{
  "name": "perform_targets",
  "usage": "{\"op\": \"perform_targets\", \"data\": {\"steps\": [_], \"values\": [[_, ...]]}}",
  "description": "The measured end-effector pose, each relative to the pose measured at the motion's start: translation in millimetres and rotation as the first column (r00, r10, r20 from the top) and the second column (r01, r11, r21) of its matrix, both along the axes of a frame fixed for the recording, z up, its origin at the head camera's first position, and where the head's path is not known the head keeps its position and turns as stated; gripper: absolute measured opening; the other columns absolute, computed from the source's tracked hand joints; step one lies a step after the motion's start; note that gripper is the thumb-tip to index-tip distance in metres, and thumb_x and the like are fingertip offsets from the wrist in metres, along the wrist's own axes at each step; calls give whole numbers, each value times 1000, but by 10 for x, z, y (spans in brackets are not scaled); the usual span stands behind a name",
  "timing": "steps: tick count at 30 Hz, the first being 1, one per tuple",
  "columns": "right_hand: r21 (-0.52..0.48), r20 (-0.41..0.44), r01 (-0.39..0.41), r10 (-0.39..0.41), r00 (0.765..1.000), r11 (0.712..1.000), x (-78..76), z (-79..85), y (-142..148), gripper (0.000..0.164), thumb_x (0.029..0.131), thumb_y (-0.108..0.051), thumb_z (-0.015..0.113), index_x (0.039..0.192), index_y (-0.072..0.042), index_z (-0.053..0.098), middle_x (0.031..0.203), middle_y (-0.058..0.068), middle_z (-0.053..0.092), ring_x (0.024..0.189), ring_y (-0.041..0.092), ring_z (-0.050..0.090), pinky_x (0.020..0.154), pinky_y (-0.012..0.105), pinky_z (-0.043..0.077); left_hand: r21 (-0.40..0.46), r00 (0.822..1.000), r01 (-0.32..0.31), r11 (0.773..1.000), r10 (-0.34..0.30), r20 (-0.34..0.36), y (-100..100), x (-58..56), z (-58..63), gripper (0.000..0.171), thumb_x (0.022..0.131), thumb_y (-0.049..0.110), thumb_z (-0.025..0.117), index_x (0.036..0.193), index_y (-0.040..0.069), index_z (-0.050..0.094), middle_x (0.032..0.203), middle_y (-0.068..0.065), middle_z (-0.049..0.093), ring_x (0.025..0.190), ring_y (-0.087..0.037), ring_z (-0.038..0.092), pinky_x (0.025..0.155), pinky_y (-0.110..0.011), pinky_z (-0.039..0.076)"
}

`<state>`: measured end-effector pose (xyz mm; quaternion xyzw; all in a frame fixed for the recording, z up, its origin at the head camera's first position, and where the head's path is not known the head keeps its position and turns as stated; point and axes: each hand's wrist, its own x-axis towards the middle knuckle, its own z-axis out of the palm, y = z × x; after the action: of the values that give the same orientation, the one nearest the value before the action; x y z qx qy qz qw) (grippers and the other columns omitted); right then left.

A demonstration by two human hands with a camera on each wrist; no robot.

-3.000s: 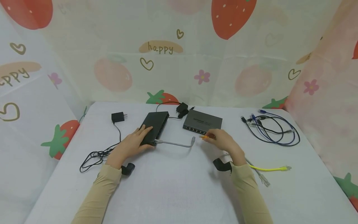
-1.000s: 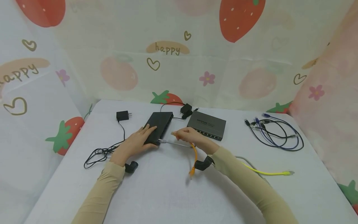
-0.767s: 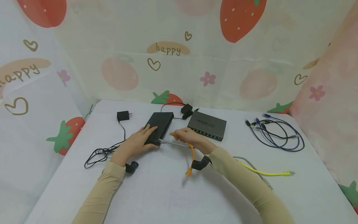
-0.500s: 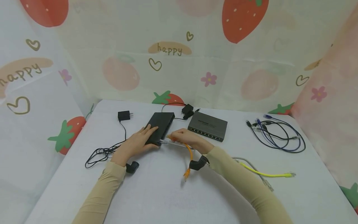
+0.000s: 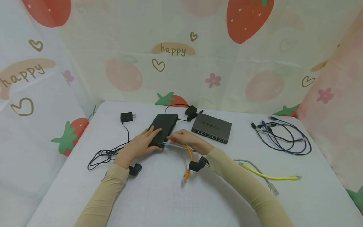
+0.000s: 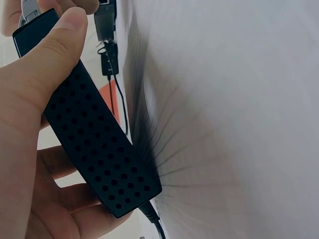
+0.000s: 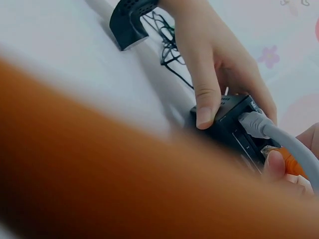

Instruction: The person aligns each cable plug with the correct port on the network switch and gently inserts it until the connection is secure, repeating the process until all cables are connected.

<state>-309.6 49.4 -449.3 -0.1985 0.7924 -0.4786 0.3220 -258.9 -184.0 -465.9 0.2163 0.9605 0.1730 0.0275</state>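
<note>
My left hand (image 5: 138, 146) holds a black network switch (image 5: 168, 121), fingers over its top and thumb on the vented side (image 6: 99, 144). My right hand (image 5: 185, 138) pinches one plug of a short orange Ethernet cable (image 5: 188, 151) at the switch's port side. In the right wrist view that orange plug (image 7: 290, 162) is at a port; how deep it sits I cannot tell. Beside it a grey Ethernet cable (image 7: 294, 144) is plugged into the same switch. The orange cable's other end hangs below my right wrist.
A grey NETGEAR switch (image 5: 212, 125) stands right of the black one. Black power adapters (image 5: 126, 117) with cords lie at the left and back. Yellow (image 5: 272, 177) and grey (image 5: 255, 167) cables lie at right, near coiled blue and black cables (image 5: 283, 138).
My right hand has carried the orange cable leftward from in front of the NETGEAR switch, bringing its plug up to the black switch. My left hand has stayed on the black switch.
</note>
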Motion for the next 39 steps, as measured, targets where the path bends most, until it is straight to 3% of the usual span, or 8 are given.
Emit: {"op": "perform_targets", "data": {"steps": [9,17,20,25,28,32,36,39], "values": [[-8,2,-1,1,1000,1000,-21,3,-14,38,94,-34,48,66,-9,53,61,-2,36,62,14,32,65,29,30,6,1000,-2,1000,2,4,15,4,26,81,84,58,54,149,24,20,152,-19,18,134,-45,24,100,-60,32],[-2,-6,-19,19,1000,1000,-44,15,-66,35,94,-32,47,68,-11,58,70,-2,46,71,13,39,70,29,33,8,1000,7,1000,-7,-2,-15,11,30,80,85,56,55,149,23,20,152,-20,18,134,-46,24,99,-61,32],[-1,7,-24,24,1000,1000,-51,22,-70,34,95,-31,46,73,-9,61,80,0,52,76,13,42,71,29,34,16,1000,13,1000,-13,-5,-25,10,21,79,85,56,55,149,24,20,151,-20,19,134,-46,24,99,-61,32],[24,48,14,-15,999,1000,-46,57,-62,32,94,-31,50,96,-6,70,115,-2,62,101,8,52,87,30,42,26,1000,27,999,-27,-17,-23,9,17,79,85,56,55,148,22,21,151,-22,20,133,-48,25,100,-61,32],[33,52,21,-23,998,999,-27,74,-61,32,94,-32,51,96,-5,69,106,-3,61,95,9,51,84,29,42,30,999,32,999,-32,-19,-14,12,23,79,85,56,55,148,20,22,150,-23,20,132,-49,25,100,-61,32],[32,43,27,-29,999,999,4,73,-64,31,95,-32,50,84,-8,67,85,-4,52,80,11,43,73,27,37,18,999,33,999,-32,-20,-2,17,25,79,85,55,55,148,19,22,149,-25,21,131,-50,26,99,-61,32],[27,61,62,-64,996,998,25,56,-71,31,95,-33,51,83,-10,68,79,-4,49,74,13,39,66,26,34,1,999,28,1000,-28,-17,6,18,23,79,85,55,55,148,20,22,149,-25,21,131,-50,25,99,-61,32],[22,73,79,-80,994,997,35,30,-71,31,94,-34,51,87,-9,69,91,-6,57,79,12,42,68,26,35,-2,999,29,1000,-29,-18,7,22,21,80,85,54,57,148,20,22,149,-25,21,131,-51,26,99,-62,32]]}}
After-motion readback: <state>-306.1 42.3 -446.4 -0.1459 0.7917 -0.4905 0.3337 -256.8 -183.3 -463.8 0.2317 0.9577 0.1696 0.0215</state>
